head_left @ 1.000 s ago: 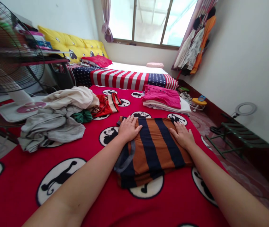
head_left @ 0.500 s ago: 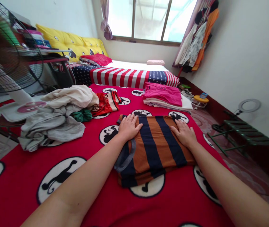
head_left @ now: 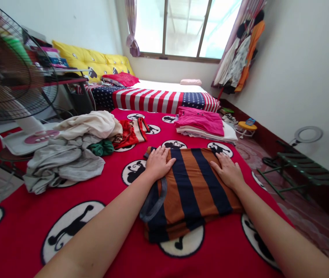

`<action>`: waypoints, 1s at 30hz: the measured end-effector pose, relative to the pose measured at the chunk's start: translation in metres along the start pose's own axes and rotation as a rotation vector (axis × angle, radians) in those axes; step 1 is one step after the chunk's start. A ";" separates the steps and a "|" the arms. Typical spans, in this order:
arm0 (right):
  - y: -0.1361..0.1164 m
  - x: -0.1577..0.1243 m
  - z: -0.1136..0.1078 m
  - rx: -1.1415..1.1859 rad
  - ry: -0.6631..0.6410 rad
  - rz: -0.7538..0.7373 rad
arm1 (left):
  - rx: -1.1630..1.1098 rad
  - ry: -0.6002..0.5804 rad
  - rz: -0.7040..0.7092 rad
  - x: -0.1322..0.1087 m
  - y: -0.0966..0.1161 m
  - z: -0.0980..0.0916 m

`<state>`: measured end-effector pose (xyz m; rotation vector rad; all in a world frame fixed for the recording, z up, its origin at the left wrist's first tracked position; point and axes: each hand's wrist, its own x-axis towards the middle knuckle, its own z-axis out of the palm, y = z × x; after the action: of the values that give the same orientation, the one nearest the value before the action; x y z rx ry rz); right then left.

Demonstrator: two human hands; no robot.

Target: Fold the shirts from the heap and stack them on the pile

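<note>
Both my hands rest flat on a folded shirt with navy and rust-brown stripes (head_left: 189, 197), which lies on a red blanket with a black-and-white monkey pattern (head_left: 16, 235). My left hand (head_left: 159, 163) presses near the shirt's far left side, fingers spread. My right hand (head_left: 227, 173) lies on its right side, also flat. Neither hand grips the cloth. A grey-trimmed collar or hem shows at the shirt's near left edge.
Left of the shirt lies a heap of grey and cream clothes (head_left: 68, 154), with red (head_left: 128, 135) and green (head_left: 102, 147) garments next to it. A folded pink stack (head_left: 199, 122) sits ahead. A standing fan (head_left: 8, 73) is at far left; the floor drops off right.
My view has shifted slightly. Both hands remain flat on the striped shirt, which lies as before.
</note>
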<state>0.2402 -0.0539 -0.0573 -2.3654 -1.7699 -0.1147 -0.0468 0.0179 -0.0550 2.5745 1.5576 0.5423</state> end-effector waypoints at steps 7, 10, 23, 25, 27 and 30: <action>0.007 -0.004 0.000 0.191 0.218 -0.075 | -0.067 0.250 -0.097 -0.003 -0.014 -0.025; 0.010 -0.005 -0.004 0.272 0.317 -0.035 | -0.056 0.209 -0.337 -0.003 -0.031 -0.052; -0.005 -0.016 -0.029 0.162 0.046 0.116 | -0.292 -0.346 -0.194 -0.007 -0.030 -0.075; -0.006 -0.019 -0.029 0.221 0.095 0.048 | -0.316 -0.302 -0.111 -0.008 -0.022 -0.074; -0.006 -0.020 -0.027 0.306 0.137 0.021 | -0.318 -0.273 -0.080 -0.010 -0.013 -0.072; -0.007 -0.020 -0.024 0.462 0.124 0.040 | -0.252 -0.237 -0.091 -0.015 0.001 -0.066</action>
<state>0.2293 -0.0757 -0.0363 -2.0139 -1.4960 0.1369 -0.0749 -0.0027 0.0030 2.2753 1.4190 0.3809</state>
